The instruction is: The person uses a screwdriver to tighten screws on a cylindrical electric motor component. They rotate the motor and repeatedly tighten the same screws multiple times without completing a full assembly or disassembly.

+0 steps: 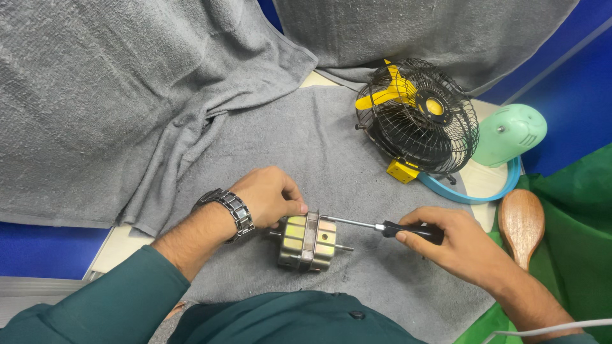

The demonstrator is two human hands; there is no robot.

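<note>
A small metal fan motor (pixel 307 243) with a shaft sticking out each end lies on a grey towel (pixel 306 140) near the front. My left hand (pixel 271 194), with a metal wristwatch on the wrist, rests on the motor's top left edge and steadies it. My right hand (pixel 456 245) grips the black handle of a screwdriver (pixel 382 226). The screwdriver's thin shaft lies nearly level and its tip meets the top of the motor housing.
A black wire fan cage with yellow blades (pixel 417 118) stands behind. To its right are a mint green housing (pixel 510 135), a blue ring (pixel 472 194) and a wooden brush (pixel 521 223) on green cloth. Grey towels hang at the back.
</note>
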